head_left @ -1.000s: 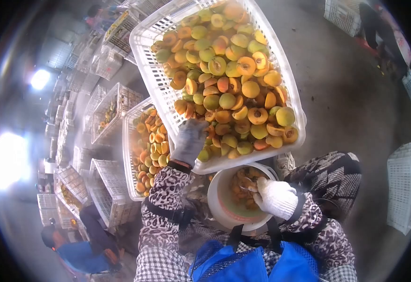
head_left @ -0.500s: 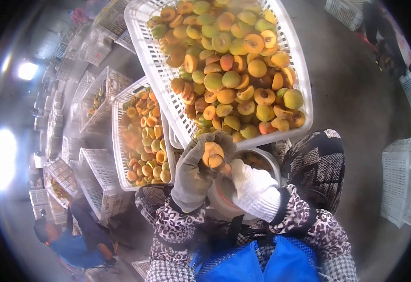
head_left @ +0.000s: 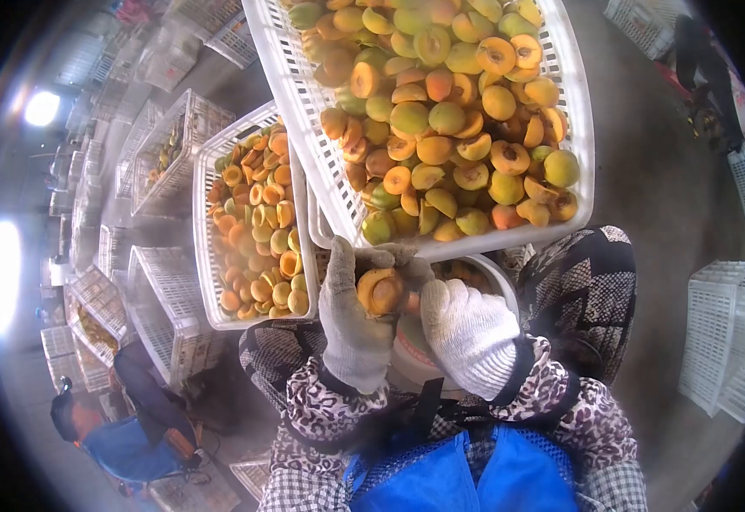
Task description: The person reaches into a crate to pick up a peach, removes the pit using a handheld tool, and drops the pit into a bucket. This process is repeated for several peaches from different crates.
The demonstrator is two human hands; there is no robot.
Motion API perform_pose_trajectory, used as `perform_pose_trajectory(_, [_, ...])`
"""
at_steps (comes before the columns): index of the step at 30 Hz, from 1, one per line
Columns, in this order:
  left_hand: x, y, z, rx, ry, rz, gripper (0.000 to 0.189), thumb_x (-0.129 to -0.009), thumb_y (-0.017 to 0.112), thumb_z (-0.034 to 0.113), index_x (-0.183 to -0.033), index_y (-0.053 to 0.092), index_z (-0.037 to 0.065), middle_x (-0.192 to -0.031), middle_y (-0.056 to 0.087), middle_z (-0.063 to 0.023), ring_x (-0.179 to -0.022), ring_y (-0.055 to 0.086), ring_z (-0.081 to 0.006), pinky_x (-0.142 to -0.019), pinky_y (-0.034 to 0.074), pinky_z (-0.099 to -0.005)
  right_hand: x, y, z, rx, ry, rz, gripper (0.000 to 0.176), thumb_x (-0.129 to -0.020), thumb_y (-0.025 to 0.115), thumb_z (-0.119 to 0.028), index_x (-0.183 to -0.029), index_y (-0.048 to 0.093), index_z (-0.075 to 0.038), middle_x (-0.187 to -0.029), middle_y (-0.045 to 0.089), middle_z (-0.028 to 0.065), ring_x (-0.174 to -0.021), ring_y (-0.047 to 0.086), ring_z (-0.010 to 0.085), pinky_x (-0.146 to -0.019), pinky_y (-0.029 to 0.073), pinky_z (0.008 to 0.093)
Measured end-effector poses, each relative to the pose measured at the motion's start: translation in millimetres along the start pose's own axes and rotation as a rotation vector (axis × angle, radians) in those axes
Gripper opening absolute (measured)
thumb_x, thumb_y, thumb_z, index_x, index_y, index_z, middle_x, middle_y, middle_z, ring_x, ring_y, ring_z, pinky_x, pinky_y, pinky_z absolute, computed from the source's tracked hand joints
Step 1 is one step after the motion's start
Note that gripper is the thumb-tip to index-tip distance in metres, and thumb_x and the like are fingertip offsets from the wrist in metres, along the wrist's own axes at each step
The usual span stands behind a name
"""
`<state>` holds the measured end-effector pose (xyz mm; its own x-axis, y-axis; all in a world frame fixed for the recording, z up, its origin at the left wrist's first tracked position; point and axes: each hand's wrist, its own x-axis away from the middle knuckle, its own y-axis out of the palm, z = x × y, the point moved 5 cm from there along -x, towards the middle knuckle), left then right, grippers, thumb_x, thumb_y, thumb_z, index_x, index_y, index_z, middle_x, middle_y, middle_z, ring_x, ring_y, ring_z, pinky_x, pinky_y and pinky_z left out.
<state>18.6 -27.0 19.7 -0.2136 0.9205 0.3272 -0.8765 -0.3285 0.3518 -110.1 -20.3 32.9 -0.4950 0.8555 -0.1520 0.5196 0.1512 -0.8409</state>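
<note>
My left hand [head_left: 357, 316], in a grey work glove, holds a halved apricot [head_left: 380, 291], its cut orange face and hollow turned up towards me. Close against the fruit's right side is my right hand [head_left: 468, 328] in a white knit glove, fingers curled. Something small and orange-brown shows at its fingertips, too hidden to name. Both hands are above a white bucket [head_left: 502, 286] between my knees, with brownish pieces inside. Just beyond them, a large white crate [head_left: 579, 162] is heaped with whole and halved apricots [head_left: 434, 151].
A second white crate [head_left: 204, 256] of apricot halves [head_left: 263, 230] stands lower at the left. More white crates [head_left: 168, 307] line the left side, and stacked crates [head_left: 722, 341] stand at right. A person in blue [head_left: 129, 448] sits at the lower left; another person is at upper right.
The view has shifted, moving the crates slightly. My left hand has turned, its thumb now raised, and the apricot shows its open cut face. My right hand stays beside it.
</note>
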Motion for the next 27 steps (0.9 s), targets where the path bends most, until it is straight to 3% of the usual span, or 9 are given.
perform_pose_trajectory(3, [1.3, 1.5, 1.2, 0.078, 0.017, -0.007, 0.043, -0.102, 0.036, 0.034, -0.103, 0.052, -0.006, -0.090, 0.063, -0.0141, -0.080, 0.063, -0.0201, -0.075, 0.055, -0.0322, 0.2, 2.3, -2.5, 0.035, 0.027, -0.088, 0.017, -0.087, 0.055, -0.020, -0.093, 0.051, -0.004, -0.072, 0.055, 0.0117, -0.060, 0.060, 0.0280, -0.054, 0.050, 0.0410])
perform_pose_trajectory(6, [-1.8, -3.8, -8.8, 0.094, -0.125, 0.104, 0.047, -0.099, 0.041, 0.043, -0.086, 0.052, -0.001, -0.086, 0.062, -0.0193, -0.078, 0.066, -0.0314, -0.065, 0.057, -0.0369, -6.8, 4.1, -5.2, -0.270, 0.233, -0.393, 0.023, -0.086, 0.058, -0.025, -0.093, 0.050, -0.004, -0.075, 0.056, 0.0136, -0.062, 0.061, 0.0304, -0.054, 0.050, 0.0419])
perform_pose_trajectory(8, [-0.7, -3.5, -5.9, 0.012, 0.047, 0.098, 0.046, -0.098, 0.043, 0.042, -0.084, 0.051, -0.001, -0.084, 0.062, -0.0187, -0.074, 0.066, -0.0305, -0.061, 0.057, -0.0358, 2.1, 14.5, -1.2, -0.227, 0.214, -0.313, 0.026, -0.086, 0.059, -0.026, -0.093, 0.050, -0.003, -0.077, 0.058, 0.0157, -0.064, 0.062, 0.0329, -0.056, 0.050, 0.0428])
perform_pose_trajectory(13, [-0.6, -3.4, -10.8, 0.097, -0.042, 0.181, 0.045, -0.098, 0.045, 0.040, -0.079, 0.051, -0.001, -0.081, 0.062, -0.0186, -0.069, 0.065, -0.0291, -0.061, 0.056, -0.0369, 6.4, 20.3, 3.5, -0.136, 0.215, -0.236, 0.029, -0.086, 0.059, -0.026, -0.097, 0.048, -0.001, -0.081, 0.063, 0.0214, -0.071, 0.064, 0.0388, -0.060, 0.052, 0.0451])
perform_pose_trajectory(16, [-3.9, -2.2, -12.3, 0.028, -0.065, 0.186, 0.049, -0.098, 0.042, 0.041, -0.079, 0.052, -0.002, -0.077, 0.061, -0.0171, -0.066, 0.064, -0.0267, -0.062, 0.055, -0.0356, 7.3, 26.7, 3.2, -0.242, 0.210, -0.367, 0.022, -0.091, 0.050, -0.021, -0.103, 0.056, -0.003, -0.081, 0.062, 0.0100, -0.069, 0.064, 0.0258, -0.057, 0.052, 0.0345])
perform_pose_trajectory(18, [-5.1, -0.8, -15.0, -0.064, -0.056, 0.153, 0.052, -0.097, 0.040, 0.043, -0.081, 0.054, -0.004, -0.074, 0.061, -0.0157, -0.065, 0.062, -0.0248, -0.063, 0.054, -0.0342, -4.3, 16.7, 1.3, -0.331, 0.444, -0.675, 0.032, -0.086, 0.056, -0.025, -0.099, 0.047, 0.003, -0.082, 0.064, 0.0222, -0.074, 0.065, 0.0387, -0.063, 0.052, 0.0448])
perform_pose_trajectory(22, [-6.4, 4.7, -17.3, -0.008, -0.042, 0.180, 0.045, -0.098, 0.045, 0.038, -0.074, 0.051, 0.000, -0.075, 0.061, -0.0171, -0.062, 0.063, -0.0272, -0.058, 0.054, -0.0356, 6.8, 26.3, 11.5, -0.436, 0.354, -0.515, 0.033, -0.087, 0.055, -0.025, -0.099, 0.046, 0.005, -0.079, 0.063, 0.0235, -0.071, 0.065, 0.0373, -0.063, 0.053, 0.0442])
perform_pose_trajectory(25, [-4.9, 7.9, -18.1, -0.003, -0.065, 0.168, 0.042, -0.097, 0.047, 0.036, -0.074, 0.051, 0.001, -0.072, 0.060, -0.0166, -0.060, 0.061, -0.0262, -0.056, 0.053, -0.0355, 3.7, 18.6, 23.4, -0.880, 0.532, -0.700, 0.025, -0.086, 0.055, -0.021, -0.093, 0.048, 0.003, -0.069, 0.060, 0.0175, -0.057, 0.063, 0.0293, -0.051, 0.051, 0.0391])
perform_pose_trajectory(27, [-6.6, 7.3, -18.2, -0.004, -0.058, 0.138, 0.040, -0.097, 0.047, 0.036, -0.075, 0.051, 0.002, -0.071, 0.060, -0.0163, -0.059, 0.061, -0.0258, -0.056, 0.052, -0.0356, 10.8, 21.3, 18.1, -1.501, 0.578, -0.926, 0.016, -0.085, 0.055, -0.017, -0.088, 0.050, -0.001, -0.062, 0.053, 0.0075, -0.044, 0.053, 0.0160, -0.037, 0.042, 0.0296])
